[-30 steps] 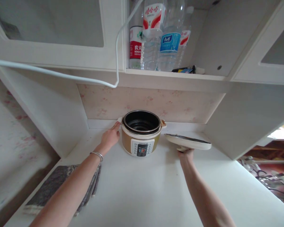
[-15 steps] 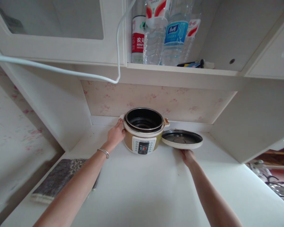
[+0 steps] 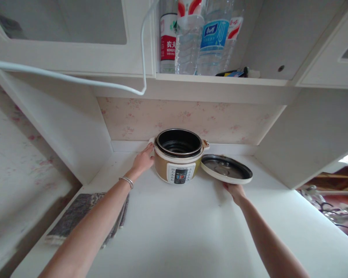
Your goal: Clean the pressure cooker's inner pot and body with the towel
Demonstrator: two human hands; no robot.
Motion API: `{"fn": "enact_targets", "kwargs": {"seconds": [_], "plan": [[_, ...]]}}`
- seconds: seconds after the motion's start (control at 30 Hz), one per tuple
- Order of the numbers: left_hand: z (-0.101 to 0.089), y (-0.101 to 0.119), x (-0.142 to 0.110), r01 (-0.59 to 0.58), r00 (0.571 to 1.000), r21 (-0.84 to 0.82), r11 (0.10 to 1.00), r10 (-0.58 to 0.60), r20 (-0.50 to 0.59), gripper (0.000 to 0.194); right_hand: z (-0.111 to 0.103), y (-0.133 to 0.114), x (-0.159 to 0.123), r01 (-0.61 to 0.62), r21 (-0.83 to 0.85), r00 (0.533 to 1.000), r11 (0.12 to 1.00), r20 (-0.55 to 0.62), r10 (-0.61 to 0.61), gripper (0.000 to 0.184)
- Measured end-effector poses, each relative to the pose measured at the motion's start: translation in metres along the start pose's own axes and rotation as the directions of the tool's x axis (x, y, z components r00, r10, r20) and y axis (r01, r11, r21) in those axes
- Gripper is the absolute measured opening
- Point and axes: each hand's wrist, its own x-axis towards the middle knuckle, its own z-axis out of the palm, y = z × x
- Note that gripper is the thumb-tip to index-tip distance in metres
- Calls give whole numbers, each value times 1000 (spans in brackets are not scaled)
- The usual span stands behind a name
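Observation:
A gold and white electric pressure cooker (image 3: 178, 164) stands lidless at the back of the white counter (image 3: 174, 227), its dark inner pot showing. My left hand (image 3: 143, 159) rests flat against the cooker's left side, fingers stretched out. The cooker's lid (image 3: 226, 169) is upside down just right of the cooker, tilted a little. My right hand (image 3: 234, 190) grips the lid from beneath at its near edge; the fingers are mostly hidden under it.
A folded patterned cloth (image 3: 87, 214) lies at the counter's left edge. Above, an open shelf (image 3: 220, 80) carries several plastic water bottles (image 3: 208, 38). A white cord (image 3: 75, 79) hangs across the cabinet front. Cabinet side walls close in left and right.
The lid has swung from well right of the cooker to close beside it and tipped so its inside shows. My left hand stays on the cooker's side.

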Motion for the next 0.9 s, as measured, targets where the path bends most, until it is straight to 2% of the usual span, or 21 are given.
{"fn": "enact_targets", "kwargs": {"seconds": [0.13,0.27,0.33,0.47,0.57,0.63,0.7,0.77,0.83,0.9], "plan": [[-21,-5,14,57,996,-23,998,-55,68,54,-5,-4,-9,-95,8,995,995,-9,95,44],[-35,7,41,172,984,-101,980,-166,64,36,-13,-6,-23,-203,31,979,979,25,202,39],[-38,16,56,215,973,-115,970,-204,107,39,-20,-6,-33,-263,36,963,964,66,260,33],[-38,29,81,299,926,19,954,-295,234,51,-36,-11,-52,-366,8,918,931,167,360,26],[-35,34,93,367,907,-6,930,-357,224,37,-45,-19,-63,-391,-11,897,920,217,384,31],[-33,37,98,483,869,-202,852,-437,232,25,-46,-23,-69,-392,-26,889,920,247,386,35],[-32,40,100,592,806,-402,699,-512,297,23,-44,-23,-76,-392,-42,877,919,283,387,38],[-33,41,99,648,760,-496,578,-540,362,24,-39,-19,-84,-389,-47,867,920,318,383,40],[-33,42,97,660,748,-529,534,-530,399,23,-32,-11,-92,-368,-47,874,929,325,362,39],[-33,42,95,666,741,-579,470,-511,436,20,-24,-2,-99,-300,-67,912,952,274,306,36]]}}
